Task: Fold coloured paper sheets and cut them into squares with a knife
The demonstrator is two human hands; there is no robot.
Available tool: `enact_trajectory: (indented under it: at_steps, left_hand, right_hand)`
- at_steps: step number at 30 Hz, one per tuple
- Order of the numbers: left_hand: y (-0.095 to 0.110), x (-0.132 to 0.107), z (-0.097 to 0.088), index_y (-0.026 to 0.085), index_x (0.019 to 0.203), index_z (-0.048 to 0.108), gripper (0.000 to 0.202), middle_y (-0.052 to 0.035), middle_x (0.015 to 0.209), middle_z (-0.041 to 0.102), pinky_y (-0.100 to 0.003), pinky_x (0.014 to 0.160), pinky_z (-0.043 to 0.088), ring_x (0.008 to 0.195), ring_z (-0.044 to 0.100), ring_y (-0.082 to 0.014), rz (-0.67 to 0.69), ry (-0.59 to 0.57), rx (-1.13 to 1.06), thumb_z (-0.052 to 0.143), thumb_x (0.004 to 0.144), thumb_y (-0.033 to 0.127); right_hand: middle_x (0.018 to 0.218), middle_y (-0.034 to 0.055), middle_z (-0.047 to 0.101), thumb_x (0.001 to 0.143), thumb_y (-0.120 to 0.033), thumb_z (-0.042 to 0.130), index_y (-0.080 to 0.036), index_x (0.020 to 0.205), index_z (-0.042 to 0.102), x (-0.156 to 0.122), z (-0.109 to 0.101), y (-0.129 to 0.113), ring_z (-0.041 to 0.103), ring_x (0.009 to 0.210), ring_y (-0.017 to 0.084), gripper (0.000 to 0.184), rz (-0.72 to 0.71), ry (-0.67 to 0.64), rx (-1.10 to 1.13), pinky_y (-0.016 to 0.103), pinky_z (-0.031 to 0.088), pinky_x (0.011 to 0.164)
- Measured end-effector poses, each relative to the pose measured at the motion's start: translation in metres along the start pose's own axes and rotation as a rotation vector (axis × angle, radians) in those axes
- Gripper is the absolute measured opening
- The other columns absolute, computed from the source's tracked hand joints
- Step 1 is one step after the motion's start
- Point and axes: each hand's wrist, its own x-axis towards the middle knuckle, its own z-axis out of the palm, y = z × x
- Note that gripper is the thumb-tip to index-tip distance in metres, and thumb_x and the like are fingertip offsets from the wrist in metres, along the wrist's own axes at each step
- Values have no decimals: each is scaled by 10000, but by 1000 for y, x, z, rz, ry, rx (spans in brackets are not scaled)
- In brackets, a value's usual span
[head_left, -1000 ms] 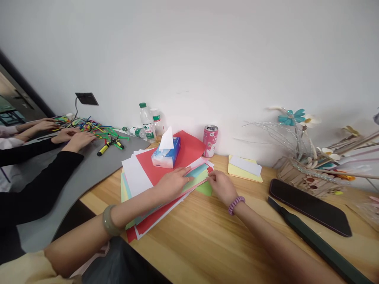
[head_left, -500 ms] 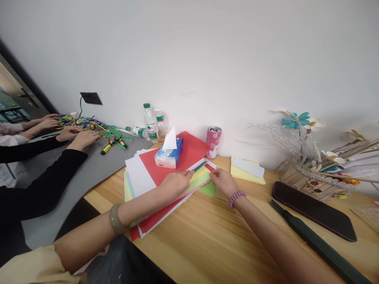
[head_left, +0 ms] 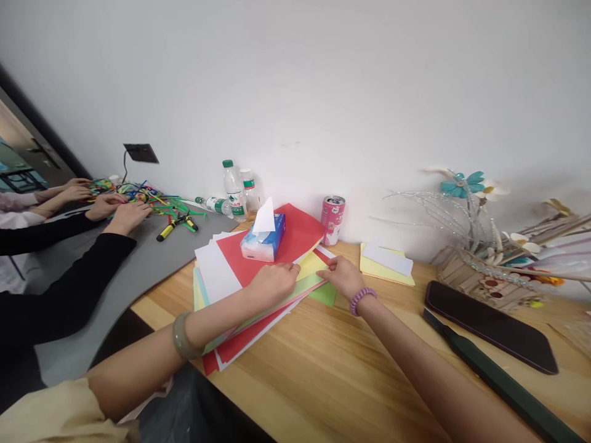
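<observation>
A loose stack of coloured paper (head_left: 218,269) lies on the wooden table, with white, red, yellow, green and pink sheets fanned out. My left hand (head_left: 274,284) rests over the middle of the stack, its fingers closed on the paper edges; the fingertips are partly hidden. At the right corner of the light green sheet (head_left: 308,283), my right hand (head_left: 345,278) pinches the paper between thumb and fingers. A brighter green sheet (head_left: 325,294) sticks out below that corner. On the red sheet (head_left: 295,231) behind my left hand sits a blue-and-white tissue pack (head_left: 265,241).
A pink can (head_left: 332,220) and plastic bottles (head_left: 234,191) stand along the wall. To the right are small paper sheets (head_left: 388,261), a black phone (head_left: 489,326), a dark green long-handled tool (head_left: 498,375) and a flower basket (head_left: 484,277). Other people's hands (head_left: 127,215) handle coloured strips at left.
The teal strip of paper by my left fingertips has gone from sight, and yellow paper shows there. My right hand has shifted slightly left, along the sheet's corner.
</observation>
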Motion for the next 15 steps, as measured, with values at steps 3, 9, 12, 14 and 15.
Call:
enact_trajectory:
  at_steps: [3, 9, 12, 14, 15]
  left_hand:
    - [-1, 0, -2, 96, 1169, 438, 302, -124, 888, 608, -329, 587, 495, 760, 643, -255, 0, -11, 13, 328, 888, 72]
    - [-5, 0, -17, 138, 1005, 550, 209, -106, 961, 585, -308, 637, 499, 769, 640, -217, 67, -56, 44, 379, 896, 88]
    - [-7, 3, -19, 85, 873, 583, 225, -130, 893, 601, -317, 641, 504, 773, 639, -231, 55, -69, 72, 369, 860, 14]
    - [-7, 4, -19, 65, 898, 581, 205, -146, 893, 605, -327, 625, 509, 770, 639, -243, 37, -61, 80, 380, 865, 41]
    - [-7, 5, -19, 59, 928, 576, 199, -153, 899, 607, -331, 615, 510, 772, 639, -249, 27, -56, 83, 384, 871, 61]
  right_hand:
    - [1134, 71, 553, 852, -361, 537, -172, 1135, 527, 2, 0, 1, 562, 950, 191, 340, -1, 3, -10, 411, 479, 786]
    - [1118, 68, 561, 853, -359, 537, -171, 1123, 534, 8, -4, 0, 568, 934, 184, 328, -11, -50, -36, 400, 485, 774]
    - [1117, 67, 563, 858, -358, 529, -177, 1118, 539, 10, -6, -4, 570, 923, 178, 316, -26, -66, -68, 392, 487, 771]
    - [1120, 68, 562, 859, -358, 528, -178, 1116, 540, 10, -7, -5, 569, 928, 179, 314, -44, -59, -99, 395, 485, 776]
    - [1123, 68, 561, 859, -358, 528, -179, 1116, 540, 9, -8, -6, 567, 932, 180, 314, -56, -50, -117, 397, 483, 779]
